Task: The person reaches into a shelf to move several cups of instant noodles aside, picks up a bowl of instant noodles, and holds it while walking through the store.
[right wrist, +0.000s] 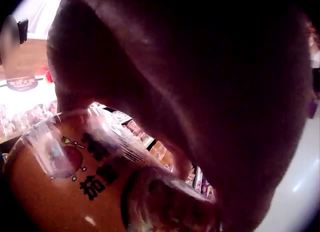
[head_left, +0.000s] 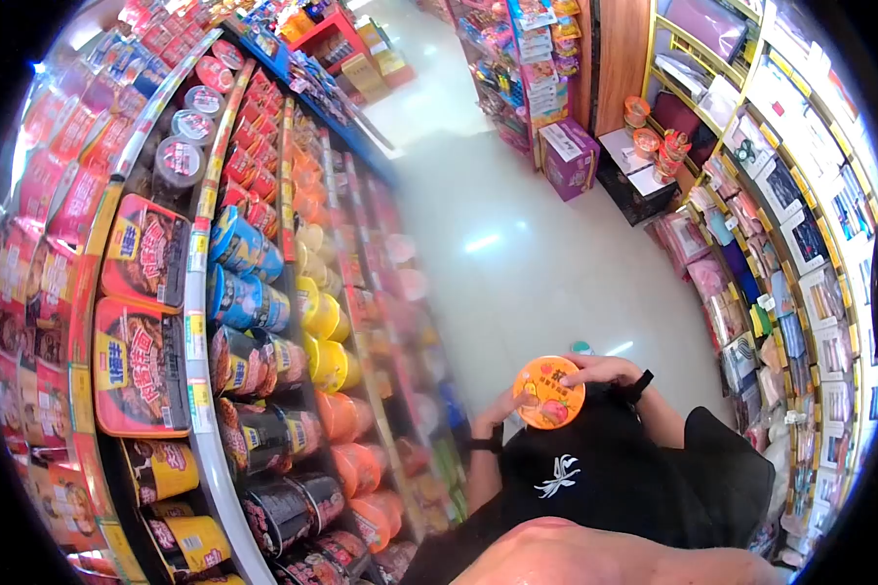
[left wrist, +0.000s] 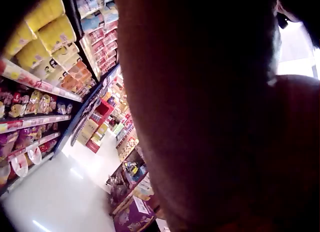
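Note:
An orange tub of instant noodles [head_left: 553, 414] is held in front of the chest, its round printed lid facing up. My right hand [head_left: 603, 370] grips its right edge, with fingers over the rim. At the left edge, my left hand [head_left: 503, 404] holds the tub too, its fingertips reaching onto the lid. In the right wrist view, clear film wraps the noodle tub [right wrist: 107, 202], and the dark right hand [right wrist: 175, 86] bends over it. The left hand [left wrist: 200, 111] fills much of the left wrist view as a dark shape; its fingertips are hidden there.
Shelves of instant noodles run along the left, with red boxes [head_left: 141, 366], blue tubs [head_left: 249, 297] and yellow tubs [head_left: 327, 361]. A pale tiled floor [head_left: 517, 263] lies ahead. A purple carton [head_left: 568, 161] stands by a snack rack. Shelves of packaged goods [head_left: 800, 253] line the right.

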Demonstrator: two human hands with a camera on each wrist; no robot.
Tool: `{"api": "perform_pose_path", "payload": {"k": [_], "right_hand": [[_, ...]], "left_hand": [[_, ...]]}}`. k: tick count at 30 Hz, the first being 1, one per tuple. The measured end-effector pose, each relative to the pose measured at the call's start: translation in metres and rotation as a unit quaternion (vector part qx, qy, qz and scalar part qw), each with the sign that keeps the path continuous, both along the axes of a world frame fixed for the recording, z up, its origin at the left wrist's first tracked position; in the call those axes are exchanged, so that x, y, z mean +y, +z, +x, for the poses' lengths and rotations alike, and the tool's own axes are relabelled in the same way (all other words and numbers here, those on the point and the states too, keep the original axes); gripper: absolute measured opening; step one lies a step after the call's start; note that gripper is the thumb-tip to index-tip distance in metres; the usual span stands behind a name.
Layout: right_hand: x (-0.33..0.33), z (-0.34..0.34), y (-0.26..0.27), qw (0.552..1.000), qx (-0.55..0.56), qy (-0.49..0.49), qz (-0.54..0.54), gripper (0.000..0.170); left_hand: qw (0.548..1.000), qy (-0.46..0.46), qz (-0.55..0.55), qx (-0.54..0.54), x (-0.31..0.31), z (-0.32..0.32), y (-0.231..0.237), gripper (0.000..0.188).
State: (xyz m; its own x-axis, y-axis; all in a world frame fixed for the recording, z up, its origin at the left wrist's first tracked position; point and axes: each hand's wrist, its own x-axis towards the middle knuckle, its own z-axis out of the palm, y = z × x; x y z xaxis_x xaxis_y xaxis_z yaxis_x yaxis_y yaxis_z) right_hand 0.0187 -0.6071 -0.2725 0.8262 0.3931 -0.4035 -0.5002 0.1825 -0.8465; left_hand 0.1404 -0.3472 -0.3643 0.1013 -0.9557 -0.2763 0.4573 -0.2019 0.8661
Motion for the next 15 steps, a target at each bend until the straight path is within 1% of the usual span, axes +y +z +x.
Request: {"api": "perform_pose_path", "payload": {"k": [1, 3, 5, 6, 8, 9, 11, 12, 14, 15], "right_hand": [[-0.012, 0.0, -0.003, 1.0, -0.003, -0.004, 0.016, 0.07], [-0.034, 0.0, -0.006, 1.0, -0.004, 0.005, -0.009, 0.068], [-0.052, 0.002, -0.001, 0.999, -0.01, 0.011, -0.029, 0.068], [-0.062, 0.002, -0.004, 0.999, -0.016, 0.019, -0.028, 0.067], [-0.083, 0.003, -0.015, 0.999, -0.033, 0.026, -0.022, 0.066], [-0.09, 0.002, -0.023, 0.999, 0.002, -0.019, 0.034, 0.066], [-0.105, -0.001, -0.035, 0.982, 0.072, -0.1, 0.145, 0.065], [-0.112, -0.001, -0.03, 0.981, 0.069, -0.11, 0.14, 0.064], [-0.123, -0.003, -0.005, 0.98, 0.068, -0.131, 0.132, 0.063], [-0.129, -0.006, -0.003, 0.981, 0.065, -0.135, 0.122, 0.062]], "left_hand": [[1.0, -0.002, -0.002, -0.001, -0.011, 0.002, 0.001, 0.077], [1.0, -0.005, 0.001, 0.0, -0.033, 0.003, 0.009, 0.077], [1.0, -0.016, 0.004, -0.004, -0.055, 0.012, 0.061, 0.076], [0.999, -0.019, 0.03, -0.013, -0.064, 0.014, 0.072, 0.076], [0.998, -0.021, 0.062, -0.023, -0.078, 0.018, 0.06, 0.074], [0.997, -0.018, 0.066, -0.022, -0.083, 0.018, 0.025, 0.073], [0.996, -0.021, 0.079, -0.02, -0.098, 0.02, 0.023, 0.072], [0.996, -0.028, 0.087, -0.019, -0.111, 0.022, 0.059, 0.071], [0.994, -0.03, 0.106, -0.019, -0.134, 0.017, 0.092, 0.071], [0.993, -0.028, 0.116, -0.022, -0.146, 0.015, 0.098, 0.07]]}}
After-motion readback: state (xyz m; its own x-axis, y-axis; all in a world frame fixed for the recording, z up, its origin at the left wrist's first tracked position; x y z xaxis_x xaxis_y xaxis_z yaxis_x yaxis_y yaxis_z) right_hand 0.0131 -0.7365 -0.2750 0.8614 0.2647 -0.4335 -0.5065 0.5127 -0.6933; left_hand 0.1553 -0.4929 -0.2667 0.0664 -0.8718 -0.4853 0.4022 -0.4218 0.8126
